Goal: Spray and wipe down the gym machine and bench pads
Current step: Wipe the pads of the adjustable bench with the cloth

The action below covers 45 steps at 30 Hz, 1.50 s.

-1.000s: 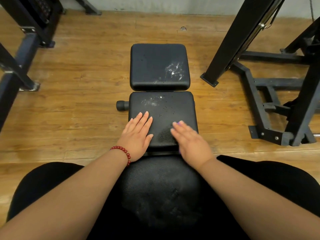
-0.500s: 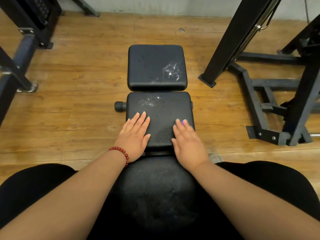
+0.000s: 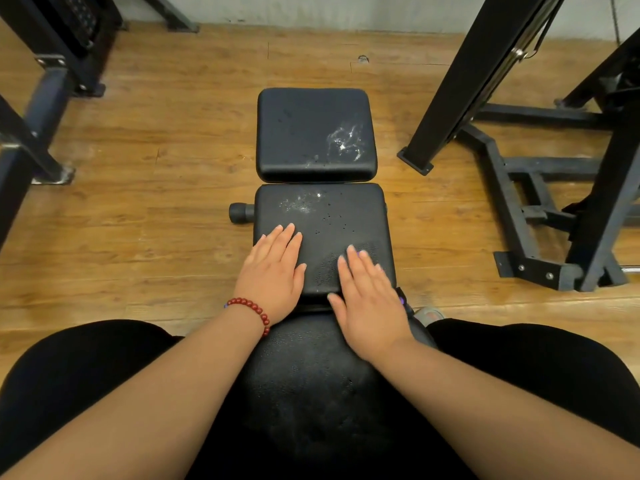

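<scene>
Three black bench pads in line, apparently spray-flecked

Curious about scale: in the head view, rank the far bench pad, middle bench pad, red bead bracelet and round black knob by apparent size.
1. Far bench pad and middle bench pad: look alike; the middle one is nearer and partly under the left hand and right hand, unranked.
2. Red bead bracelet.
3. Round black knob.

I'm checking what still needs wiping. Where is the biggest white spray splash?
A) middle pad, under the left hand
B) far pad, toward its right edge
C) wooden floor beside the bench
B: the far pad shows a large white splash near its right edge; the middle pad has only fine droplets.
</scene>
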Motion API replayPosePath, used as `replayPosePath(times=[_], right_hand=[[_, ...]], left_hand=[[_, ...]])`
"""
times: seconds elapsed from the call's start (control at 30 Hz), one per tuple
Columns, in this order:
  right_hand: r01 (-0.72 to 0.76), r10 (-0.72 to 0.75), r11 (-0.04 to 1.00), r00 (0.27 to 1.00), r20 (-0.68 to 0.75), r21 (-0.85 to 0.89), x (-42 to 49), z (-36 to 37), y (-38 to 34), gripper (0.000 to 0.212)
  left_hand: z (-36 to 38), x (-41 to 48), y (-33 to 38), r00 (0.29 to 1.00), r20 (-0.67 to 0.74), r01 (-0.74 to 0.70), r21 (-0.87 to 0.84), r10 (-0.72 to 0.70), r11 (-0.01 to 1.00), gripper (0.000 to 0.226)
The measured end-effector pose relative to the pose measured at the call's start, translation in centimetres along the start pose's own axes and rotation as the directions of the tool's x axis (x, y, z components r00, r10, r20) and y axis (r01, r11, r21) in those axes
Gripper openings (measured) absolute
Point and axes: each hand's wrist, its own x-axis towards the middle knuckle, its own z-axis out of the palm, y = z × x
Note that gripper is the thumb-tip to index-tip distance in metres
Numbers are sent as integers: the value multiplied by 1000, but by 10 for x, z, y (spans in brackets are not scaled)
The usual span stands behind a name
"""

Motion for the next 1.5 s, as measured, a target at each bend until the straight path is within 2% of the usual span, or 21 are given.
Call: replayPosePath(times=[0.07, 0.13, 0.33, 0.47, 0.53, 0.73, 0.87, 0.93, 1.07, 1.13, 1.2, 1.27, 1.37, 1.5], right_hand=[[-148, 148, 989, 989, 27, 16, 24, -9, 12, 60], [-235, 233, 972, 970, 70, 30, 37, -12, 14, 62], [-147, 147, 989, 988, 41, -6, -6, 4, 3, 65], [-270, 266, 962, 961, 79, 42, 34, -5, 19, 62], [-330, 327, 938, 944, 47, 102, 38, -4, 16, 64], [-290, 287, 956, 956, 58, 50, 3, 2, -1, 68], [-404, 399, 912, 913, 82, 71, 50, -9, 19, 65], [-453, 443, 886, 890, 105, 99, 57, -13, 20, 66], [-286, 285, 957, 958, 23, 53, 17, 0, 5, 66], [-224, 223, 974, 974, 28, 40, 5, 2, 5, 70], [-223, 220, 974, 973, 65, 44, 15, -3, 11, 73], [-251, 246, 966, 965, 87, 54, 35, -10, 16, 68], [-261, 253, 963, 961, 112, 62, 39, -12, 15, 66], [-186, 184, 980, 982, 33, 67, 3, -1, 7, 69]], left_hand=[[-5, 4, 1, 999, -33, 24, 26, -23, 999, 61], [-6, 9, 1, 999, -27, 35, 32, -34, 999, 61], [-5, 17, 4, 999, 14, 51, 60, -52, 997, 66], [1, 19, 5, 997, 35, 60, 74, -63, 995, 67], [3, 19, 5, 998, 22, 58, 82, -60, 995, 66], [3, 19, 7, 998, 24, 62, 100, -65, 993, 68], [6, 20, 6, 998, 15, 58, 105, -60, 993, 76], [6, 20, 5, 998, 31, 56, 104, -60, 993, 71], [6, 19, 6, 998, 26, 57, 102, -60, 993, 77], [8, 20, 5, 998, 11, 56, 103, -57, 993, 82], [9, 20, 5, 998, 13, 55, 99, -57, 994, 84], [7, 21, 6, 998, 11, 54, 87, -55, 995, 85], [0, 21, 7, 999, -4, 52, 56, -52, 997, 71], [-6, 28, 2, 996, -49, 77, 36, -75, 996, 65]])
